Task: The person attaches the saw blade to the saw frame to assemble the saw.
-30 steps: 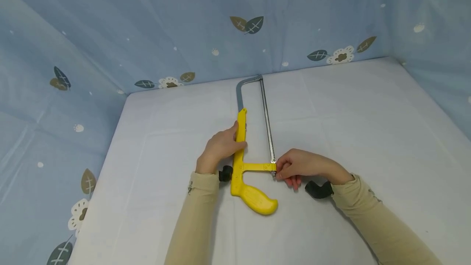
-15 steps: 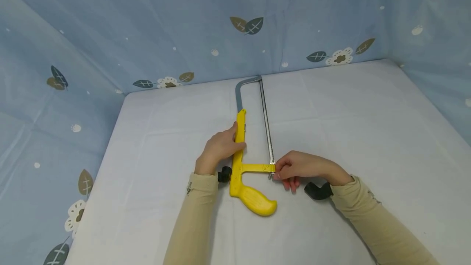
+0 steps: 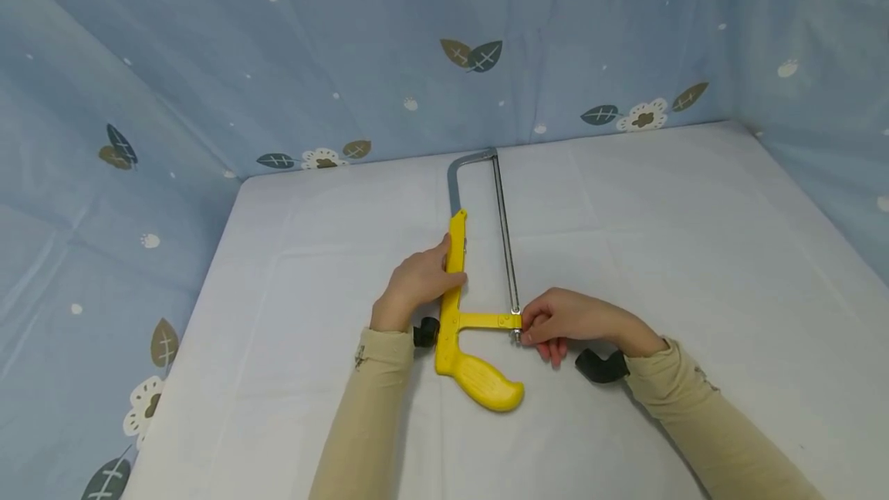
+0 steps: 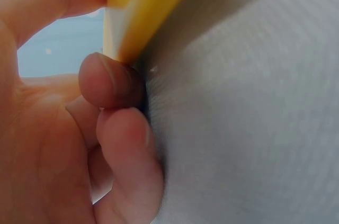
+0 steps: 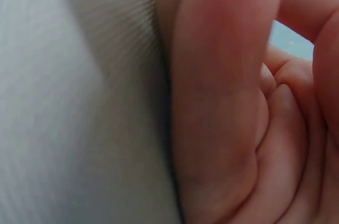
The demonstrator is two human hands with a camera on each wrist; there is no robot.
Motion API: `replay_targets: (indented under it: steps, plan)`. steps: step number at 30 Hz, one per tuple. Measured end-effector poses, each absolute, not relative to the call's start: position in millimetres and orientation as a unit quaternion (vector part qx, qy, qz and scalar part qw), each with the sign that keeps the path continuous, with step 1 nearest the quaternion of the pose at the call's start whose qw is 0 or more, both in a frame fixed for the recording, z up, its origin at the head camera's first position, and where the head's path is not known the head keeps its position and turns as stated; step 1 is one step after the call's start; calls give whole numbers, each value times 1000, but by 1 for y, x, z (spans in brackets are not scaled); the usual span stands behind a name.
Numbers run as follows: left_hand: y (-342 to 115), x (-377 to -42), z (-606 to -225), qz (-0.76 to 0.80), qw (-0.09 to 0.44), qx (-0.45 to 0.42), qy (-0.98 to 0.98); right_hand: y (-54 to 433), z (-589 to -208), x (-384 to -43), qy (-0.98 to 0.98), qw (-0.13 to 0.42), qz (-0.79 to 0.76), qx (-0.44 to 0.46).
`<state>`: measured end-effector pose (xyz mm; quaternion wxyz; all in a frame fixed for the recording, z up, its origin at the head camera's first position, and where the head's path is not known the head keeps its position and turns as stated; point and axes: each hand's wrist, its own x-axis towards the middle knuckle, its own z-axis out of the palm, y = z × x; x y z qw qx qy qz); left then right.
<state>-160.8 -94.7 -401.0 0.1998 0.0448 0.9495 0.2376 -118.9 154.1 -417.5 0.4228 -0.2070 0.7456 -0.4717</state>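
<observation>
A hacksaw (image 3: 457,245) with a yellow frame and handle lies flat on the white-covered table, its grey bow pointing away from me. My left hand (image 3: 421,282) grips the yellow frame, thumb on one side and fingers on the other. That frame shows blurred above curled fingers (image 4: 127,144) in the left wrist view. A thin metal blade (image 3: 506,241) runs along the saw's right side. At its near end, below the yellow cross arm, my right hand (image 3: 572,316) pinches a small wing nut (image 3: 516,337). In the right wrist view only curled fingers (image 5: 217,86) show; the nut is hidden.
White cloth (image 3: 305,276) covers the table around the saw. Blue patterned fabric (image 3: 389,45) rises behind the table's far edge and at both sides. A black strap piece (image 3: 426,332) sits by the left wrist, another black piece (image 3: 601,366) by the right.
The wing nut shows at differing angles under my right fingertips, which shift slightly around it. My left hand keeps its hold on the frame. The whole view has tilted slightly.
</observation>
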Motion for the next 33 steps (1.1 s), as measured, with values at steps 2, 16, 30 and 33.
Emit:
replay_targets:
  steps: [2, 16, 30, 33]
  plan:
    - [-95, -160, -401, 236, 201, 47, 950, 153, -418, -118, 750, 420, -469, -203]
    - [-96, -161, -400, 236, 197, 59, 950, 154, -416, -119, 751, 415, -466, -215]
    - [-99, -156, -396, 257, 211, 51, 942, 160, -423, -122, 739, 410, -484, -227]
    - [-99, -156, -396, 267, 214, 50, 938, 164, -420, -123, 724, 408, -504, -235]
